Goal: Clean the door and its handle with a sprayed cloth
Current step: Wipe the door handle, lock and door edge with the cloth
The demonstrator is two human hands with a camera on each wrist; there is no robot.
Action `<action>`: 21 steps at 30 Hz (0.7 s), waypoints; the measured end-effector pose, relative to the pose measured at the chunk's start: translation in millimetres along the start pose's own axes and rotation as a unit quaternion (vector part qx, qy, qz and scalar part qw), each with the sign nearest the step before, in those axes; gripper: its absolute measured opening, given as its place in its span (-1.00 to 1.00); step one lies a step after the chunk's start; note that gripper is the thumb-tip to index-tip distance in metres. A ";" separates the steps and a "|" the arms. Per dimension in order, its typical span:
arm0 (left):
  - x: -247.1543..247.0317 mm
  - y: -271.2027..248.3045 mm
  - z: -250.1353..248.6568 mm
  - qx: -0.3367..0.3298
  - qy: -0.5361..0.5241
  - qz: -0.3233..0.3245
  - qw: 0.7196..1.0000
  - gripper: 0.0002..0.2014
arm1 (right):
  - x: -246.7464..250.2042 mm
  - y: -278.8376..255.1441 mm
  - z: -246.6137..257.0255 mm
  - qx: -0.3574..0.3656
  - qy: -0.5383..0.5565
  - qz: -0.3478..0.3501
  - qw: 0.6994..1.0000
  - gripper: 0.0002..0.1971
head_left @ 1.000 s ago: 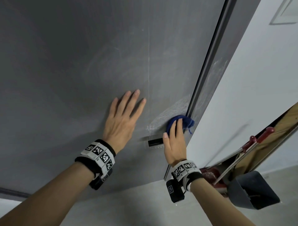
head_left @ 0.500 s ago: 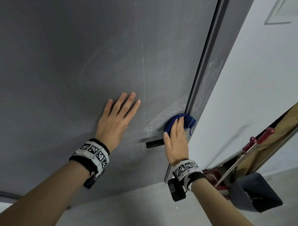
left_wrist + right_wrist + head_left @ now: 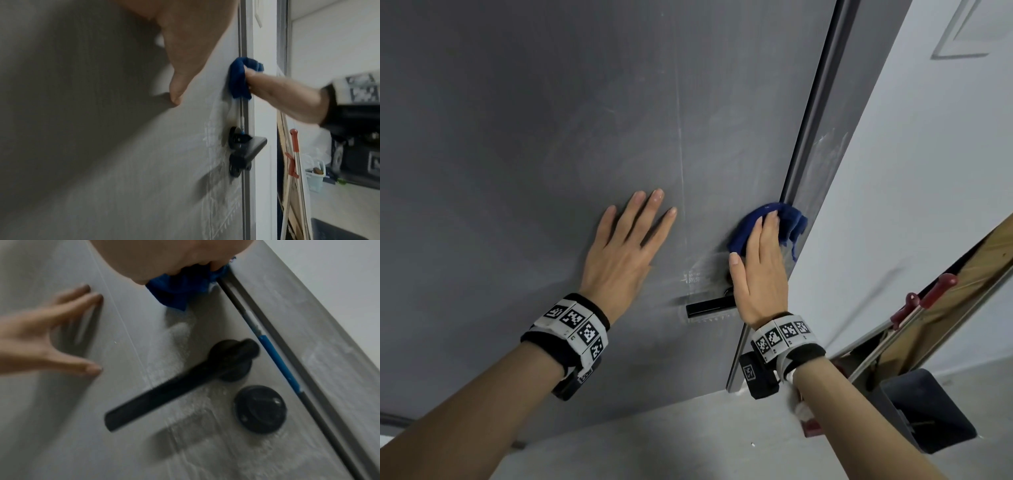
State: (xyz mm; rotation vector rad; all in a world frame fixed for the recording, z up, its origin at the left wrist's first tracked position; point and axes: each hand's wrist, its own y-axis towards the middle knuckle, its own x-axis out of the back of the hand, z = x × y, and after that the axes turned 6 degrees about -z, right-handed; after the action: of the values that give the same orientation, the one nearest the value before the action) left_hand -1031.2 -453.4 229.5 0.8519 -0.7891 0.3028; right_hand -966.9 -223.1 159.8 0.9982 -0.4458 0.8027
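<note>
I see the blue cloth (image 3: 767,228) bunched into a wad against the grey door (image 3: 534,137), right at the door's edge and just above the black lever handle (image 3: 164,391). Wet, streaky film shows on the door around the handle and the round lock plate (image 3: 260,408) below it. My right hand (image 3: 758,270) presses the cloth flat-fingered, its grip relaxed over the wad rather than curled round it. My left hand (image 3: 625,246) lies open with its 4 fingers spread, palm on the door, well left of the cloth. The door frame (image 3: 822,113) runs just beside the cloth; broad door surface lies above and left. Red-tipped poles (image 3: 914,315) lean against the wall further right.
</note>
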 end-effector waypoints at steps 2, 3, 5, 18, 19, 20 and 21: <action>6.7 10.5 0.8 0.002 0.002 -0.003 1.000 0.20 | -9.5 -9.6 -9.0 0.004 -0.011 0.021 1.000 -0.32; 8.7 14.1 1.0 0.000 0.001 -0.003 1.000 0.23 | -15.4 -18.8 -13.3 0.006 -0.018 0.039 0.999 -0.32; 9.6 17.1 1.1 -0.005 0.000 -0.003 1.000 0.25 | -26.9 -41.7 -21.1 0.005 -0.026 0.089 0.996 -0.32; 8.8 14.9 1.3 -0.007 -0.006 -0.006 1.000 0.24 | -3.2 -1.3 12.0 0.056 -0.024 0.026 0.998 -0.32; 9.0 14.9 1.5 -0.008 -0.006 -0.005 1.000 0.23 | -11.9 -16.7 6.3 0.063 -0.042 0.066 0.995 -0.32; 9.4 14.6 2.0 -0.009 -0.006 -0.005 1.000 0.22 | -20.4 -34.3 0.2 0.069 -0.061 0.111 0.990 -0.33; 9.6 14.8 3.0 -0.011 -0.006 -0.005 1.000 0.22 | -28.1 -50.3 -5.8 0.076 -0.081 0.148 0.983 -0.33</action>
State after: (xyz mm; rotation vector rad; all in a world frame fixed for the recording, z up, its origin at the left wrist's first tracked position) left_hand -1034.0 -446.9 245.9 0.8378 -0.7975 0.2794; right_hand -946.3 -244.0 109.9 1.1600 -0.6920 1.0392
